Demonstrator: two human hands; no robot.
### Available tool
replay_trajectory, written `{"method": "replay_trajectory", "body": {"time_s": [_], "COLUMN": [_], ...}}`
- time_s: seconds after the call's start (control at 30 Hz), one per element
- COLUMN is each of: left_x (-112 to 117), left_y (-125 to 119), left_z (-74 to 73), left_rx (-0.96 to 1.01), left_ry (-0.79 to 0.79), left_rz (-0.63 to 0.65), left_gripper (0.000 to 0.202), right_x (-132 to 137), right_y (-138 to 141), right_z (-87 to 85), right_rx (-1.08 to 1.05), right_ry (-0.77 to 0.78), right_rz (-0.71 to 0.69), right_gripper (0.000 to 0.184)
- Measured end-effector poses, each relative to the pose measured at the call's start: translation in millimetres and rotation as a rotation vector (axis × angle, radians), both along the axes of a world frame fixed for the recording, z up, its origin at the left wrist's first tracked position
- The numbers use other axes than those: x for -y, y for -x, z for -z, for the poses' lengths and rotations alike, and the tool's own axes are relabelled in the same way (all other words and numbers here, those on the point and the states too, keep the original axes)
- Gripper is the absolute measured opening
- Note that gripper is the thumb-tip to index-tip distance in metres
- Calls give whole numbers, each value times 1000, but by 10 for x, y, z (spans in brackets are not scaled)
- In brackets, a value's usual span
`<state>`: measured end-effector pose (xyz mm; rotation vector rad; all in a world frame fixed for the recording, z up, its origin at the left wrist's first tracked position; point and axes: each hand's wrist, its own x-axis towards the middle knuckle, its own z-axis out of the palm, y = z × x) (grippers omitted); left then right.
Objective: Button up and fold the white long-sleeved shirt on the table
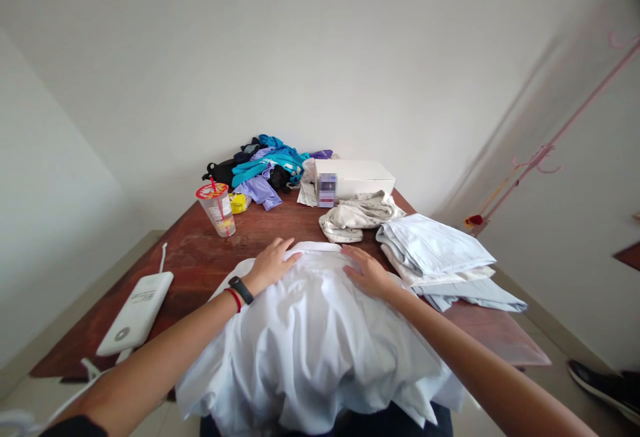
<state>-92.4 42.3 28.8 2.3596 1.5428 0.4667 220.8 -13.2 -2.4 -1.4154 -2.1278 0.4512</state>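
Home room: laundry (273,164) on wooden table (280,227)

I am counting two hands at the centre of the frame: the left hand (270,265) and the right hand (367,272). I am seeing one white garment (310,337) below them, one folded stack (435,250) at the right, one crumpled cloth (357,216), one white box (363,176), one pile of coloured clothes (265,167) above, one cup (217,209) and one power bank (136,314) at the left.

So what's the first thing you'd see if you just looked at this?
The big white garment draped over the near edge of the table, with the left hand and right hand flat on its far end. Then the bright blue and purple clothes pile at the far side, and the red-lidded cup in front of it.
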Motion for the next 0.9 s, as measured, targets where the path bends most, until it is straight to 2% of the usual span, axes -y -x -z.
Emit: {"method": "replay_trajectory", "body": {"time_s": [0.07,0.17,0.3,0.4,0.5,0.57,0.63,0.73,0.83,0.9], "left_x": [-151,-402,-583,-561,-526,-542,-583,-647,-689,-718], "left_y": [-2,-48,-72,-10,56,70,61,37,23,27], "left_z": [-74,-225,-458,-568,-597,-615,-678,-878,-1067,-1087], "left_rx": [49,68,82,138,201,232,241,249,243,182], "left_ry": [165,372,542,746,807,737,526,167,-62,-166], "left_rz": [-64,-39,47,169,266,285,284,302,285,219], "left_gripper": [64,71,65,58,56,55,54,50,50,54], "right_x": [-83,-248,-394,-415,-411,-420,-446,-516,-606,-664], "right_y": [-14,-3,39,49,46,51,63,80,90,103], "right_z": [-116,-325,-498,-514,-509,-545,-637,-851,-1021,-1028], "right_rx": [-95,-160,-232,-289,-303,-303,-310,-274,-148,-36], "right_ry": [127,419,589,664,717,688,586,292,-40,-126], "right_rz": [165,298,258,201,140,140,175,226,245,244], "right_gripper": [49,44,56,50,39,34,36,39,37,38]}}
